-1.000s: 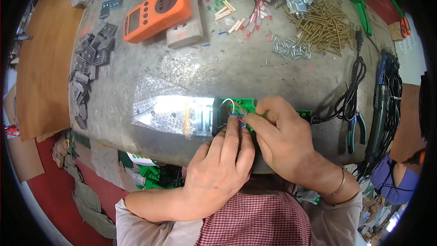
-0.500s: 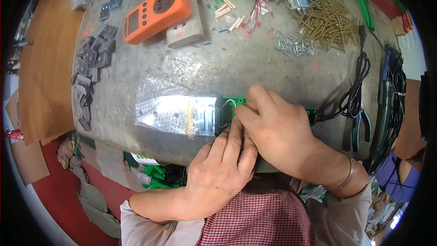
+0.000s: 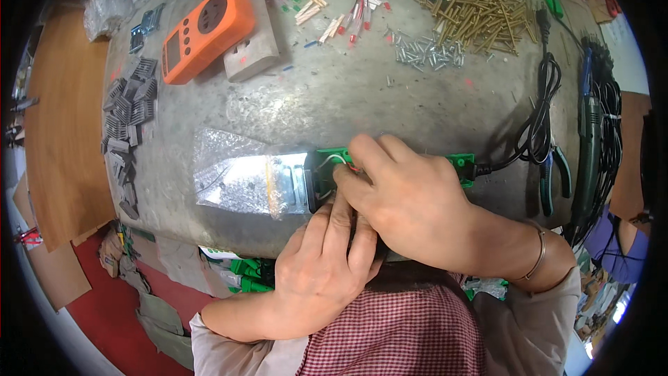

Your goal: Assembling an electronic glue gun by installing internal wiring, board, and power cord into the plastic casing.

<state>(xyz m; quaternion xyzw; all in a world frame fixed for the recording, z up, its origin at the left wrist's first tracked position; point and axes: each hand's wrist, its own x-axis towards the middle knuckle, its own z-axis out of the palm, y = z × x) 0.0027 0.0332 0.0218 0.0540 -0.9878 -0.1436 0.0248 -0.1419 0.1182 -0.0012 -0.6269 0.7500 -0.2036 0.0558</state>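
Observation:
A long, narrow green housing (image 3: 460,160) lies on the table in front of me, largely covered by my hands. At its left end sits a shiny metal part (image 3: 295,175) with clear bubble wrap (image 3: 226,167) around it. A white wire (image 3: 332,159) loops inside the housing beside that metal end. My left hand (image 3: 316,264) is closed on the housing's near edge, its fingertips meeting the other hand's. Over the middle of the housing, my right hand (image 3: 414,191) has thumb and fingers pinched together; what they grip is hidden. A black power cord (image 3: 529,139) leaves the right end.
Beyond the hands lie an orange meter with a socket (image 3: 209,31), a grey power strip (image 3: 254,59), brass screws (image 3: 483,7), small silver screws (image 3: 431,52) and red wires (image 3: 362,3). Grey heatsinks (image 3: 129,108) line the left edge; pliers (image 3: 555,177) and a soldering iron (image 3: 590,146) lie right.
The view has shifted, so the table things appear farther left and the far ones higher. Both hands stay at the green housing, with only slight movement of the fingers.

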